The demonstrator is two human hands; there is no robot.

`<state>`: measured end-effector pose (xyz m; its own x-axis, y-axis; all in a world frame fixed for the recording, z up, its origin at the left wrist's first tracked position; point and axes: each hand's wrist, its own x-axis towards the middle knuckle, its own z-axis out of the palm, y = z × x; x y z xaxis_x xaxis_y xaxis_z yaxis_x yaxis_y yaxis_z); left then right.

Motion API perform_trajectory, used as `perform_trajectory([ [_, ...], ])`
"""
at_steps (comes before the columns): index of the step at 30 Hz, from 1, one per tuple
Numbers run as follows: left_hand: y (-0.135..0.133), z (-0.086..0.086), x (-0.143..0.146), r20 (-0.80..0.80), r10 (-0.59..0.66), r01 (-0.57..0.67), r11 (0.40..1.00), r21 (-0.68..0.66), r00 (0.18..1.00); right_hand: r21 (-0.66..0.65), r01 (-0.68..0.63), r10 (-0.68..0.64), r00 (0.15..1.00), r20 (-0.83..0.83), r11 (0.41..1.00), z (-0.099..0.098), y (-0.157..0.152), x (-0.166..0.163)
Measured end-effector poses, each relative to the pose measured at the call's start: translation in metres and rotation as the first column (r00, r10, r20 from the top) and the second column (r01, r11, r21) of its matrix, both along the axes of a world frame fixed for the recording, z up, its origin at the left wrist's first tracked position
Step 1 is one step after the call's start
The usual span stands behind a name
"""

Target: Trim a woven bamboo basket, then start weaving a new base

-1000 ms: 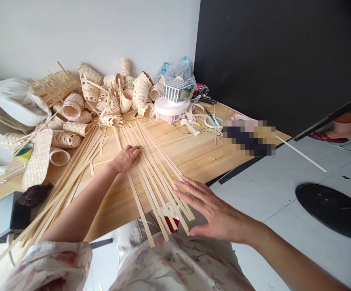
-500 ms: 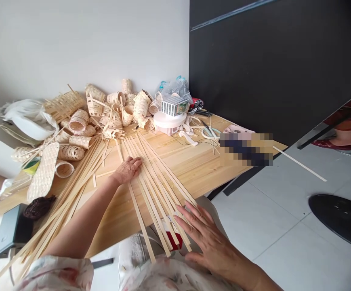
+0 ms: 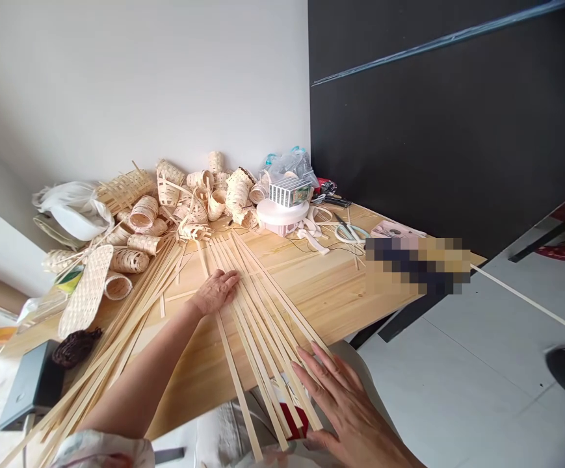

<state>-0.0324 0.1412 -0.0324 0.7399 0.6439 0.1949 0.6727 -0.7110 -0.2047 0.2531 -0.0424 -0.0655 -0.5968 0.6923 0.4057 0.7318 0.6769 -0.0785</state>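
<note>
Long flat bamboo strips fan out along the wooden table, their near ends reaching past its edge over my lap. Midway along them, my left hand presses down with fingers bent and close together. It grips the strips where a thin crosswise strip runs under it; the fingertips are partly hidden. Close to the near ends, my right hand is open with its fingers spread, against the rightmost strips, not wrapped round any.
Several small woven baskets are heaped along the wall. A bundle of loose strips lies left of my left arm, near a dark box. Scissors and a round white container stand at the back right.
The view has shifted, so the table and both hands appear lower and further right. Relative to the strips, my hands have hardly moved.
</note>
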Motion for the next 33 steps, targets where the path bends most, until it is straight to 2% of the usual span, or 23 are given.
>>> perform_trajectory([
  [8, -0.001, 0.001, 0.000, 0.011, -0.022, 0.022, 1.000, -0.013, 1.000, 0.017, 0.048, -0.048, 0.999, 0.005, 0.999, -0.001, 0.005, -0.007],
  [12, 0.000, -0.001, -0.001, 0.023, -0.024, 0.024, 1.000, -0.010, 0.999, -0.055, 0.026, -0.024, 0.999, 0.026, 0.998, -0.001, 0.003, -0.002],
  [16, 0.001, -0.004, -0.001, 0.035, -0.021, 0.021, 1.000, -0.016, 0.999, -0.158, -0.059, 0.063, 0.998, 0.024, 0.986, 0.014, 0.001, 0.012],
  [18, 0.001, -0.005, -0.001, 0.047, -0.015, 0.016, 1.000, -0.020, 0.999, -0.195, -0.034, 0.033, 0.999, -0.009, 0.980, 0.026, 0.005, 0.017],
  [21, 0.001, -0.005, -0.001, 0.055, -0.018, 0.019, 1.000, -0.014, 0.998, -0.217, 0.051, -0.069, 0.995, -0.076, 0.975, 0.044, 0.019, 0.012],
  [24, 0.001, -0.004, 0.000, 0.046, -0.032, 0.033, 0.999, -0.009, 0.998, -0.225, 0.058, -0.075, 0.995, -0.068, 0.973, 0.054, 0.041, -0.009],
  [29, 0.000, -0.003, 0.000, 0.056, -0.037, 0.037, 0.999, -0.006, 0.998, -0.303, 0.004, -0.013, 1.000, -0.028, 0.953, 0.052, 0.083, -0.045],
  [33, 0.000, -0.005, 0.000, 0.058, -0.041, 0.042, 0.999, -0.010, 0.997, -0.387, -0.033, 0.028, 0.999, -0.018, 0.922, 0.045, 0.113, -0.059],
])
